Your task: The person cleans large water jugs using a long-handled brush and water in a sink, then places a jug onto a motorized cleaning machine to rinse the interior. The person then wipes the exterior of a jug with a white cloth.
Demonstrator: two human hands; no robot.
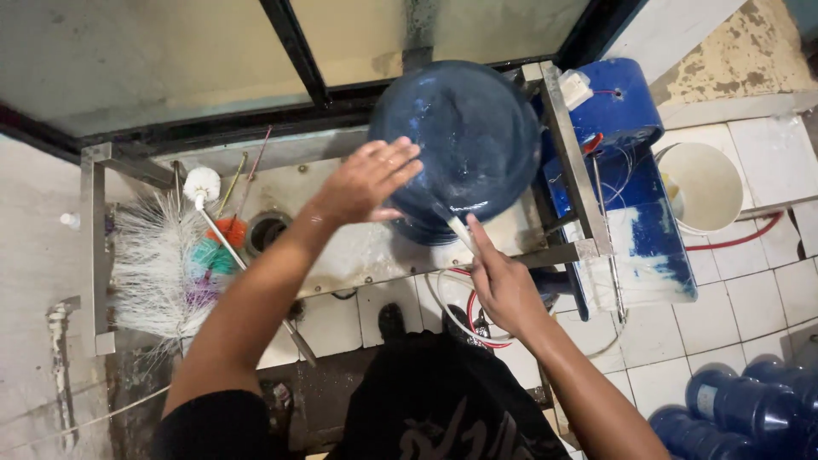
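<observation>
the left hand (366,181) lies flat, grip released, on a big blue water jug (456,140) standing on the steel desk (358,251). the right hand (504,285) is clenched on a thin white rod (461,232) touching the jug.

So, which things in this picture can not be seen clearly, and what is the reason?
- Head view: the neck of the big blue water bottle is hidden behind its own body.
- The thin white stick in the right hand is motion-blurred; its tip is unclear.
- The left hand covers part of the bottle's side.
- The blue bottles at bottom right are cut by the frame edge.
</observation>
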